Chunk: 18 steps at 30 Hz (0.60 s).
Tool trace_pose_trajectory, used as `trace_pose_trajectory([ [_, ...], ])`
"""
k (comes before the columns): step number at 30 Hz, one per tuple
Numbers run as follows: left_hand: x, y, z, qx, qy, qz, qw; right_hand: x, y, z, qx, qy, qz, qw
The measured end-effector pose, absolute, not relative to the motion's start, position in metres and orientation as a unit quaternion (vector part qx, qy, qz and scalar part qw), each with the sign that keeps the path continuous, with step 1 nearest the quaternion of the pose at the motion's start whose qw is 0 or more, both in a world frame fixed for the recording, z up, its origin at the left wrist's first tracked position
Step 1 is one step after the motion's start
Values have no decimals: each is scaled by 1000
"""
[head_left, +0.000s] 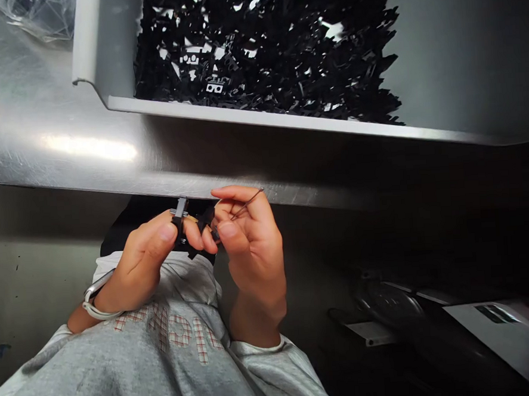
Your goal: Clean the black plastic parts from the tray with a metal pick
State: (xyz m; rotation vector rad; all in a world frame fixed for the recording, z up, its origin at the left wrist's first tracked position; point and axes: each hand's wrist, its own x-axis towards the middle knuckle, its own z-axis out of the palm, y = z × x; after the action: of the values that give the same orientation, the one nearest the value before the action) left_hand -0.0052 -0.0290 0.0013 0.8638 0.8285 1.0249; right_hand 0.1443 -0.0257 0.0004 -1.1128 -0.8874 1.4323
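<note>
My left hand [145,256] is closed, pinching a small black plastic part [180,214] that has a metal pin across it, held upright between thumb and fingers. My right hand [249,246] is closed too, gripping a thin metal wire [247,205] and another small black piece [205,217] close to the left-hand part. Both hands work just below the front edge of a steel table [64,150], above my grey sweatshirt. A white bracelet sits on my left wrist.
A grey tray [112,58] on the table holds a heap of several small black plastic parts [273,48]. A crumpled clear plastic bag [38,14] lies at the back left. Dark machinery and a light panel [500,327] sit low at the right.
</note>
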Motion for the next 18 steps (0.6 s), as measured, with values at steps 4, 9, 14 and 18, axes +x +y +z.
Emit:
trace_pose_trajectory([
  [4, -8, -31, -2, 410, 383, 442, 700, 151, -27, 0, -505, -434, 528, 527],
  [9, -6, -25, 1, 452, 385, 382, 708, 162, -20, 10, -471, -590, 473, 454],
  [14, -6, -18, 6, 482, 383, 364, 699, 163, -12, 19, -468, -643, 450, 405],
  [18, -8, -16, 7, 524, 405, 333, 671, 159, -8, 14, -476, -617, 443, 444],
])
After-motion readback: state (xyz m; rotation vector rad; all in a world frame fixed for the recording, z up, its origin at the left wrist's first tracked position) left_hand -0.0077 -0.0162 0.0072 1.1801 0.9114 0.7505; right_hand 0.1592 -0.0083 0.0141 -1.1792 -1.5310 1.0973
